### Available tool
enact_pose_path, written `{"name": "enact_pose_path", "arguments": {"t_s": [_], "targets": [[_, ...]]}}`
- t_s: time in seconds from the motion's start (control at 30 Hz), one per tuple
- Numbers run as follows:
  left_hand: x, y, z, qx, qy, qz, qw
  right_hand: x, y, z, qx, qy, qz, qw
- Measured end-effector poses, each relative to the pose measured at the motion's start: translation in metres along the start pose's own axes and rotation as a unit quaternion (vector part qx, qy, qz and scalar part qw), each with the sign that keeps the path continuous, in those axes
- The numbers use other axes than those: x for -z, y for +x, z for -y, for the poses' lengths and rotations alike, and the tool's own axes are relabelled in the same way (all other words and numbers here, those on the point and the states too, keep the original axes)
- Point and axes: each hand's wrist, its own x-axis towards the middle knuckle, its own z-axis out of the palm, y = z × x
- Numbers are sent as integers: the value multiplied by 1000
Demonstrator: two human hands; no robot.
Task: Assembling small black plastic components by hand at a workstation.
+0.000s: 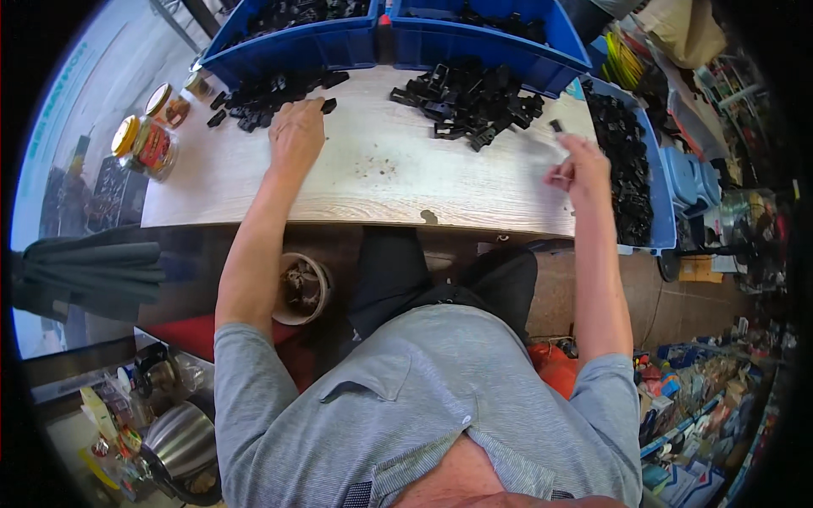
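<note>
At the left pile of small black plastic parts (258, 103), my left hand (296, 134) is curled with its back showing. A black plastic part (329, 106) juts out beside its fingertips; the grip itself is partly hidden. My right hand (581, 168) hovers over the right end of the pale wood-grain table (406, 188), thumb and fingers apart and slightly blurred. Just beyond its fingertips is one small black part (555, 125), seemingly apart from them. A larger heap of black parts (474, 103) lies between my hands, toward the far side.
Two blue bins (296, 49) (500, 52) of black parts line the far edge. Another blue crate (663, 212), also filled, adjoins the right edge. Lidded jars (152, 148) stand at the left. Below the table is a round bucket (326, 292) with scraps.
</note>
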Motion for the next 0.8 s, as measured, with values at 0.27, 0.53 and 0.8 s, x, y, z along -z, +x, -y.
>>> {"name": "enact_pose_path", "arguments": {"t_s": [0.27,0.53,0.8], "targets": [[1,-2,-28,-37,-66,-62,995,-5,4,15,32,-79,8,996],[-2,-3,-34,-61,-117,-70,989,-53,18,-5,19,-181,45,982],[5,-24,-56,83,-332,-32,939,-39,9,-6,-35,-117,65,990]]}}
